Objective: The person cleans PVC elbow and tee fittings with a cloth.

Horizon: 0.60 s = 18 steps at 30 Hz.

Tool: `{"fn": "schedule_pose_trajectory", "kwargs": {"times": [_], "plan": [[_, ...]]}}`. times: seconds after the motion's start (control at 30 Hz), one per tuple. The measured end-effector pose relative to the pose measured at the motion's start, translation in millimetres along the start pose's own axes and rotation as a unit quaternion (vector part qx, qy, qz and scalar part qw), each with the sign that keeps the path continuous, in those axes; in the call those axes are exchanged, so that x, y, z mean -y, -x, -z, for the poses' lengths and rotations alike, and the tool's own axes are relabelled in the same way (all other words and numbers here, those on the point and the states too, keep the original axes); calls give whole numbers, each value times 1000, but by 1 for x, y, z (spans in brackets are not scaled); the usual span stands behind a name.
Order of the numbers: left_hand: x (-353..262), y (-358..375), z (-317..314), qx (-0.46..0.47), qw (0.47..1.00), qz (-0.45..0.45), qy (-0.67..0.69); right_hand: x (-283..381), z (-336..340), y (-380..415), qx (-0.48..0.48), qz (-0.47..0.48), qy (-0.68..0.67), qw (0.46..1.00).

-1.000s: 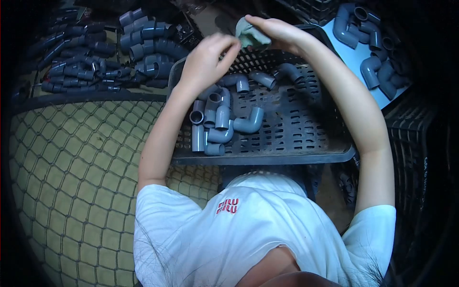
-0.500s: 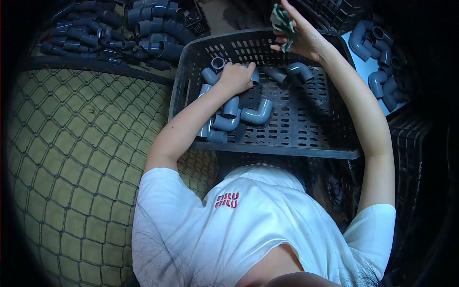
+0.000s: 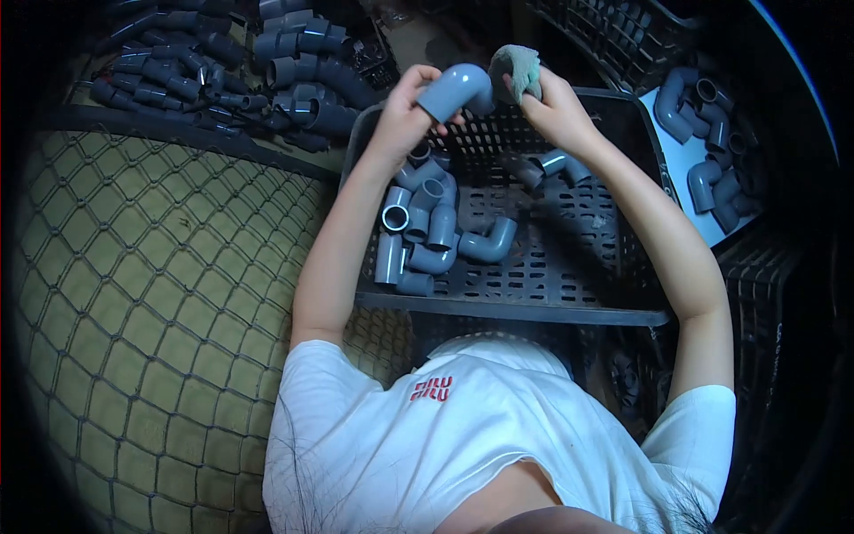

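Note:
A grey plastic pipe elbow (image 3: 455,89) is held up over the back of the black crate (image 3: 507,311), my left hand (image 3: 405,116) wrapped round its left end. My right hand (image 3: 556,107) grips a greenish cloth (image 3: 516,73), bunched close by the elbow's other end. Below, several more elbows (image 3: 431,214) lie heaped in the left half of the crate. One elbow (image 3: 489,242) rests at the near middle of the slotted floor, and a couple of others (image 3: 556,165) lie toward its back right.
At the upper left, many dark grey fittings (image 3: 178,67) are piled up. A wire mesh (image 3: 160,311) over a yellowish surface fills the left side. On the right stands a white board (image 3: 712,230) with several elbows. Another black crate (image 3: 623,40) is behind.
My left hand has risen out of the crate with an elbow in its grip. My right hand has come down a little and left, bringing the cloth close to that elbow.

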State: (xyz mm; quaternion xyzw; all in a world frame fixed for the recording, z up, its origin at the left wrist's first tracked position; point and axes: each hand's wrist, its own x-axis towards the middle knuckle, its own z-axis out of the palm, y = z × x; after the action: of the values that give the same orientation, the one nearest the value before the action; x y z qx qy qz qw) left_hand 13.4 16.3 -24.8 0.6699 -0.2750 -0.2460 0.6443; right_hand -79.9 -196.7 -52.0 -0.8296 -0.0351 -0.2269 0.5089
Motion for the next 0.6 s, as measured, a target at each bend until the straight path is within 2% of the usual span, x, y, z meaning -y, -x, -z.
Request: {"fn": "schedule_pose_trajectory", "kwargs": {"times": [0.03, 0.07, 0.1, 0.13, 0.17, 0.2, 0.27, 0.3, 0.4, 0.43, 0.47, 0.53, 0.57, 0.6], "plan": [[5, 0, -2, 25, 1000, 0, -10, 12, -2, 1, 16, -33, -26, 999], [6, -1, -5, 42, 991, 43, -118, 27, -6, 2, 34, -65, -52, 996], [19, 1, -15, 20, 979, -89, -184, 35, -15, 7, 29, -39, -70, 996], [30, 7, -23, -3, 944, -219, -247, 44, -16, 15, 97, -54, -47, 993], [24, 17, -25, 5, 967, -153, -203, 51, -20, 20, 102, 68, 73, 990], [23, 15, -23, 0, 969, -126, -214, 56, -23, 23, 102, 185, 190, 959], [25, 9, -15, -50, 979, -111, -162, 67, -26, 24, 116, 186, 202, 955], [33, 4, -9, -68, 973, -163, -148, 70, -27, 24, 130, 186, 216, 950], [39, 2, -8, -111, 986, -127, -2, 62, -33, 28, 167, 188, 157, 955], [37, 6, -7, -129, 969, -143, -157, 60, -40, 33, 174, 153, 148, 962], [35, 9, -12, -139, 955, -168, -200, 61, -44, 33, 172, 158, 147, 961], [19, 21, -24, -152, 940, -129, -277, 61, -49, 32, 96, 76, 85, 989], [15, 25, -28, -150, 914, -189, -326, 59, -50, 27, 43, 70, 91, 992], [12, 26, -31, -149, 915, -188, -324, 57, -50, 21, 0, 27, 30, 999]]}}
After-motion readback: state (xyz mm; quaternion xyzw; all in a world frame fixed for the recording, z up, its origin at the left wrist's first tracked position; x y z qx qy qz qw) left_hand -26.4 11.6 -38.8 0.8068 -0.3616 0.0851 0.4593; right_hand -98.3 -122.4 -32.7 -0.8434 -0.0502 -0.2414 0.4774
